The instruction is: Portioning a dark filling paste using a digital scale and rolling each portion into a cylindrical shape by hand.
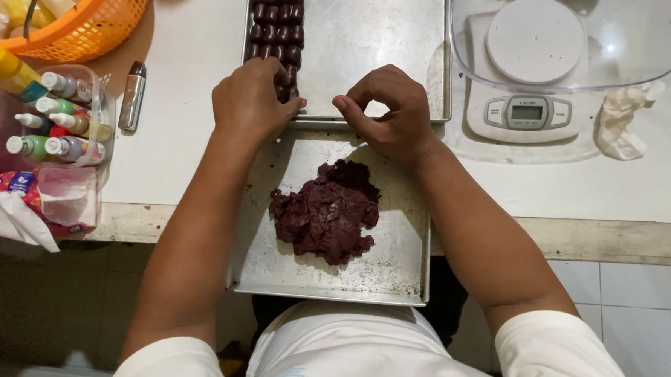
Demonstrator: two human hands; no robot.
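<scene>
A lump of dark brown dough point(325, 211) lies on a metal tray point(395, 261) that juts over the table's front edge. Beyond it a second metal tray point(374, 36) carries rows of small dark dough balls point(277, 21) along its left side. My left hand point(250, 102) rests on the near left corner of that far tray, fingers curled over the nearest balls; whether it grips one is hidden. My right hand point(389, 111) hovers at the far tray's near rim, fingertips pinched together, nothing visible between them.
A white kitchen scale point(526, 67) under a clear plastic bowl point(645, 32) stands at the right, with a crumpled tissue point(619, 119) beside it. At the left are an orange basket point(79, 26), a clear box of small colouring bottles point(57, 121) and a lighter point(131, 95).
</scene>
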